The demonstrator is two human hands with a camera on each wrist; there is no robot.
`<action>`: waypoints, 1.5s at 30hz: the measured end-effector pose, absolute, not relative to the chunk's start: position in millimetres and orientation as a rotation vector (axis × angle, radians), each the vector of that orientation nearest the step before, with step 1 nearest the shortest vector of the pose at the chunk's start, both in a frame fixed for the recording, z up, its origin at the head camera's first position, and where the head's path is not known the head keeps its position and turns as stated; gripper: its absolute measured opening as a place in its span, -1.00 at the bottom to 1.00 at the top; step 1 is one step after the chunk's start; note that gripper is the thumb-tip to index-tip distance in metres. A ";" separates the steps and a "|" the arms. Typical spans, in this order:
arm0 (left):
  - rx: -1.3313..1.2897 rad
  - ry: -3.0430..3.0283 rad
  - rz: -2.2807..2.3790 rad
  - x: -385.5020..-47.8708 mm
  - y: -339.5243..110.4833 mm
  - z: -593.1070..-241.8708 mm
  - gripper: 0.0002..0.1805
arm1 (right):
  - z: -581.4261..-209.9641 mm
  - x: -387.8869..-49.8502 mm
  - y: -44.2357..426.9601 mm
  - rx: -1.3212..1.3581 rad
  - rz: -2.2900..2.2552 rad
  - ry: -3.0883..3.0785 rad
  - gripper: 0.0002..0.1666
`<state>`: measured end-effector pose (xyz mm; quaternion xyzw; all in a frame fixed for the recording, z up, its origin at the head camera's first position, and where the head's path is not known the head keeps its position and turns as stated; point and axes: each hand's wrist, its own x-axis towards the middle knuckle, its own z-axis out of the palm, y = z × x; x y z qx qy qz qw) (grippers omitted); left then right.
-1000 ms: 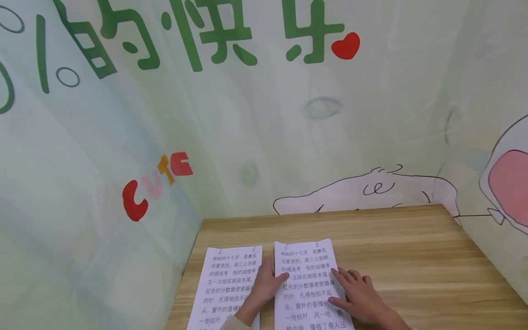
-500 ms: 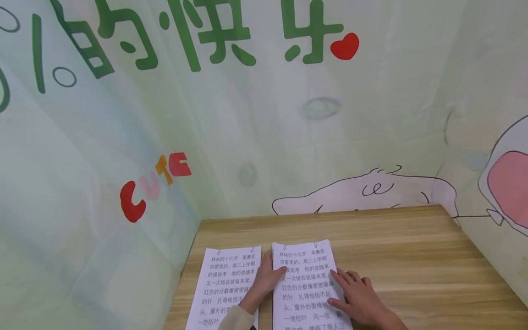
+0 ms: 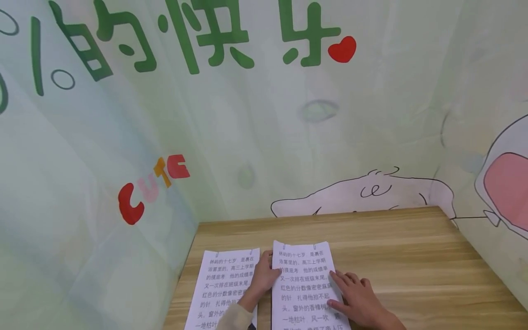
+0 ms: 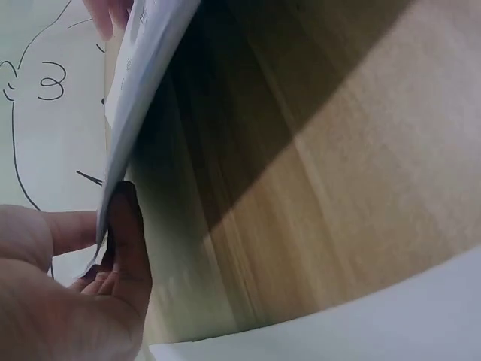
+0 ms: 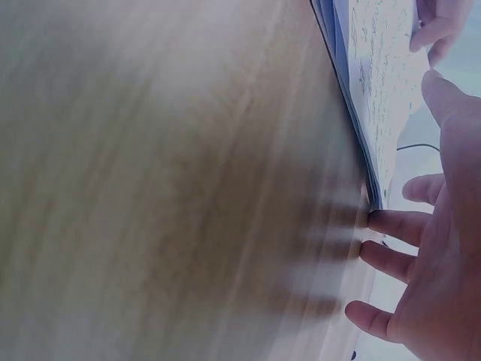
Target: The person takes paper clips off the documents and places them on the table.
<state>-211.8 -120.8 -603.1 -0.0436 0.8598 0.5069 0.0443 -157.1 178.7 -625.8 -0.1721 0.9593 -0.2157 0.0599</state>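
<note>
Two printed paper stacks with clips at their top edges lie side by side. My left hand grips the left edge of the right-hand stack; in the left wrist view its thumb and curled fingers pinch the paper edge. The right hand rests at that stack's right edge with spread, relaxed fingers; in the right wrist view its fingertips are beside the sheets. The left-hand stack lies under my left forearm, which hides part of it.
A wooden table carries both stacks. Behind and at the left hangs a pale green printed curtain with green characters, a red heart and a cartoon outline, meeting the table's back and left edges.
My left hand has shifted slightly on the edge of the right-hand stack, its thumb now nearer that edge. The right hand stays at the right edge.
</note>
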 end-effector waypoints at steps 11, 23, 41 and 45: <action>-0.018 2.581 1.719 -199.3 -118.0 -600.7 -0.29 | -607.2 -165.1 183.5 -0.596 -0.693 2.991 0.01; 0.136 2.402 2.058 -182.7 -113.6 -577.6 -0.10 | -568.0 -198.1 188.7 -0.764 -0.739 3.167 -0.07; 0.211 2.307 2.179 -165.5 -106.8 -554.1 0.02 | -509.6 -244.5 183.8 -0.885 -0.813 3.167 -0.25; 0.219 2.282 2.197 -161.3 -106.8 -552.8 0.02 | -509.2 -249.3 185.1 -0.881 -0.856 3.125 -0.29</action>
